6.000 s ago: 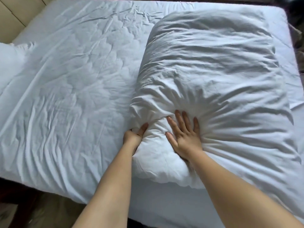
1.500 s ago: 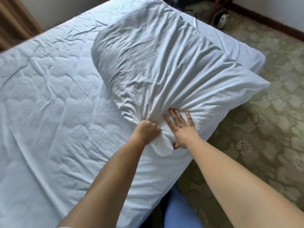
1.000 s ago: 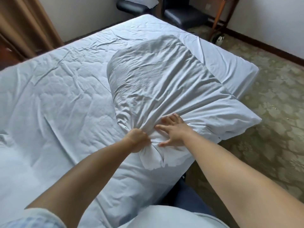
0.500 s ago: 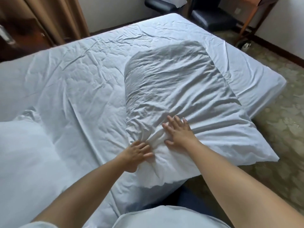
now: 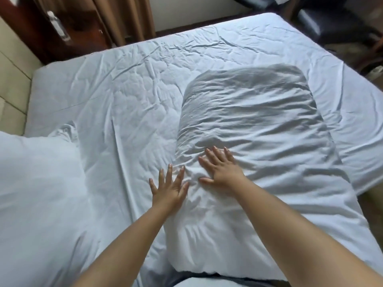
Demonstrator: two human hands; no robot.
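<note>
A large white pillow in a wrinkled case [image 5: 259, 129] lies lengthwise on the right half of the bed [image 5: 128, 83], its near end hanging at the bed's front edge. My right hand [image 5: 220, 166] lies flat on the pillow with fingers spread. My left hand [image 5: 169, 187] rests open, fingers splayed, at the pillow's left edge where it meets the white sheet. Neither hand holds anything.
A second white pillow [image 5: 35, 175] sits on the bed at the left. Brown curtains [image 5: 124, 17] and dark wooden furniture [image 5: 41, 27] stand behind the bed. A black chair [image 5: 323, 23] is at the far right, with patterned floor beside the bed's right edge.
My left hand let go of the bunched pillowcase end and opened flat. The right hand stayed flat on the pillow. The view swung left, bringing the second pillow into sight.
</note>
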